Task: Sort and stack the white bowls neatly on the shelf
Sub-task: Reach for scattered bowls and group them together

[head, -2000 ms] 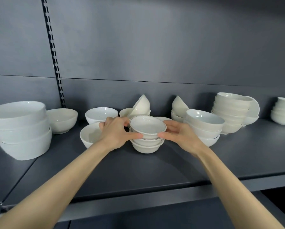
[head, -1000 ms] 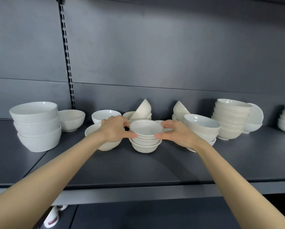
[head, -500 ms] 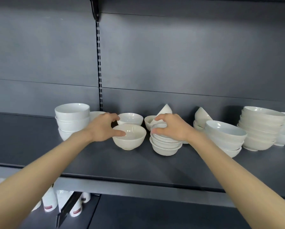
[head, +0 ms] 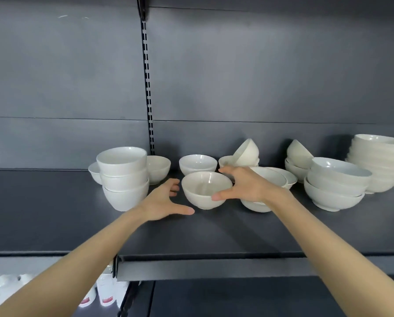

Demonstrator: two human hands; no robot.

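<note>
A single white bowl (head: 206, 189) stands upright on the dark shelf (head: 214, 234). My right hand (head: 246, 185) spans its right side, thumb on the near wall and fingers at the far rim. My left hand (head: 166, 202) hovers open just left of the bowl, fingers spread and not touching it. Behind my right hand a short stack of shallow bowls (head: 273, 178) is partly hidden. A stack of three deep bowls (head: 123, 177) stands to the left.
Loose bowls (head: 197, 163) line the back wall, two of them tilted (head: 246, 153) (head: 297, 154). Wider stacks (head: 335, 184) (head: 378, 161) stand on the right. A slotted upright (head: 148, 88) runs up the back panel. White bottles (head: 104, 291) sit on the lower shelf.
The view has swung left. My right hand left the shallow stack and moved onto the single bowl. My left hand came off that bowl and opened beside it.
</note>
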